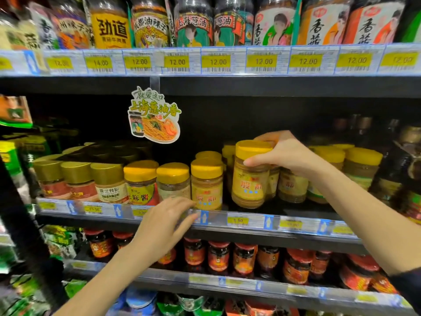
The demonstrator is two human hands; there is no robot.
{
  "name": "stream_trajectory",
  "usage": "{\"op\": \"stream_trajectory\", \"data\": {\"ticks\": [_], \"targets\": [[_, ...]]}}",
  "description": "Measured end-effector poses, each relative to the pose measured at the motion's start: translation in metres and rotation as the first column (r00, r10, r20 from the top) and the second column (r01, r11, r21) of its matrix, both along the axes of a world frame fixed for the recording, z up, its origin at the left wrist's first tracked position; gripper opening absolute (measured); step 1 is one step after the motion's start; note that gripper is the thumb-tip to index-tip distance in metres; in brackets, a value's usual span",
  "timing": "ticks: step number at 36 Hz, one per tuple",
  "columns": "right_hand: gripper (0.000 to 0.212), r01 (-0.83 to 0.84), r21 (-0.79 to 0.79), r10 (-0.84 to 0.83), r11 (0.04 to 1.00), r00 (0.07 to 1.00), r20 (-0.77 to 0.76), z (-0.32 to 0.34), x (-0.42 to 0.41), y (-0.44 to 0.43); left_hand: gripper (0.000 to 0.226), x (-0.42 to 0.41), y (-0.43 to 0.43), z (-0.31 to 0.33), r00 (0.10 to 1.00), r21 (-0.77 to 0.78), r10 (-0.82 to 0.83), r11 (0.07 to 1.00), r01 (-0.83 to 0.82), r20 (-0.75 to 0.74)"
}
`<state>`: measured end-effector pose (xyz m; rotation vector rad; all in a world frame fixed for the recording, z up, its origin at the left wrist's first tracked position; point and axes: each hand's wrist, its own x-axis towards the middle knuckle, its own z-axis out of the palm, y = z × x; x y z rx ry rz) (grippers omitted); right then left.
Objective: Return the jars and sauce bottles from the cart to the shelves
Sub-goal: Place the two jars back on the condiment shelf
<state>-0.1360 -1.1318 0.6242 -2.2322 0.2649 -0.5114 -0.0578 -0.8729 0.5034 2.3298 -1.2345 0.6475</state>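
Observation:
My right hand [287,153] grips a yellow-lidded jar [249,179] with a yellow label just below its lid, upright at the front of the middle shelf [250,221]. A matching yellow-lidded jar [206,184] stands just left of it. My left hand [167,221] hovers with fingers spread and nothing in it, in front of the shelf's price rail below that matching jar. The cart is out of view.
More yellow-lidded jars [362,169] fill the shelf to the right, gold-lidded jars [78,179] to the left. A noodle promo tag [155,115] hangs from the upper shelf. Tall jars [193,23] stand above, red-labelled jars [218,256] below.

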Motion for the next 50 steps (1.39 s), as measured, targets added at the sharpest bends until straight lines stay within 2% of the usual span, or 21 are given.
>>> {"op": "stream_trajectory", "data": {"ticks": [3, 7, 13, 28, 40, 44, 47, 50], "targets": [[0.072, -0.003, 0.001, 0.003, 1.0, 1.0, -0.005, -0.011, 0.008, -0.001, 0.057, 0.003, 0.006, -0.01, 0.995, 0.063, 0.039, 0.997, -0.045, 0.094], [0.079, 0.015, 0.034, -0.014, 0.999, 0.999, -0.03, -0.026, 0.017, -0.004, 0.047, 0.005, 0.008, -0.019, 0.99, 0.119, 0.044, 0.991, -0.06, 0.133], [0.085, -0.005, -0.026, 0.003, 1.0, 0.998, -0.07, -0.044, 0.024, -0.003, 0.048, 0.005, 0.007, -0.025, 0.988, 0.123, 0.063, 0.989, -0.081, 0.139], [0.086, -0.064, -0.043, 0.059, 0.997, 0.991, -0.118, -0.047, 0.03, -0.005, 0.046, 0.005, 0.006, -0.028, 0.991, 0.103, 0.081, 0.99, -0.092, 0.109], [0.085, -0.057, -0.141, 0.037, 0.988, 0.99, -0.137, -0.048, 0.024, 0.001, 0.05, -0.004, 0.005, -0.019, 0.992, 0.171, 0.117, 0.977, -0.125, 0.058], [0.087, -0.052, -0.313, 0.013, 0.948, 0.992, -0.127, -0.046, 0.017, 0.005, 0.055, -0.007, 0.008, -0.013, 0.993, 0.232, 0.11, 0.966, -0.114, 0.029], [0.084, 0.004, -0.531, -0.016, 0.847, 1.0, -0.018, -0.042, 0.002, 0.016, 0.059, -0.011, 0.018, -0.007, 0.996, 0.264, 0.087, 0.961, -0.085, 0.004], [0.07, -0.035, -0.649, 0.145, 0.76, 0.982, 0.118, -0.042, -0.013, 0.041, 0.057, -0.016, 0.04, -0.005, 0.995, 0.309, 0.093, 0.946, -0.098, 0.034]]}}
